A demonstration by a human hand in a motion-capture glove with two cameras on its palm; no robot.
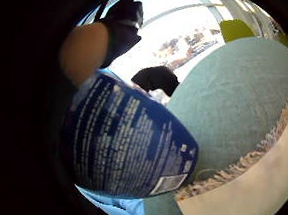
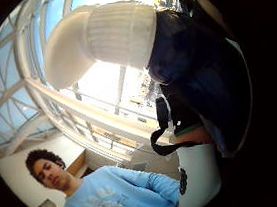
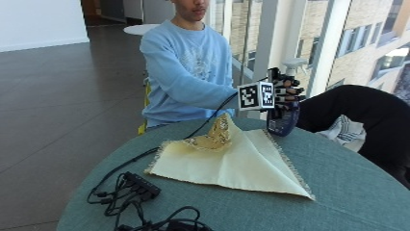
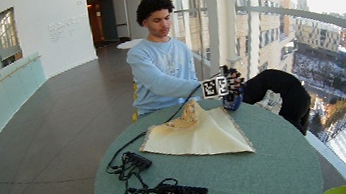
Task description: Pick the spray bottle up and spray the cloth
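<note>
Cables: a tangle of black cables with a small black hub point(image 3: 142, 186) lies near the table's near left edge; a bigger black box shows in the wide outside view, details hard to make out.
Table: a round table with a teal-green top point(image 3: 359, 192) carries everything; its near edge is cut off in the outside view.
Cloth: a pale yellow fringed square cloth point(image 3: 237, 163) lies near the middle of the table, spread mostly flat, with one patterned part bunched up into a peak at its far side, toward the person.
Person: sits at the far edge in a light blue sweatshirt point(image 3: 185, 72), right arm stretched over the table.
Hand: the black-gloved right hand point(image 3: 285, 91) is raised above the far edge, fingers curled round the bottle's neck; a marker cube hides part of it.
Bottle: a dark blue spray bottle with a white trigger head point(image 3: 284, 120) is held upright, its base just above the table beside the cloth's far corner. Its label text is unreadable.
</note>
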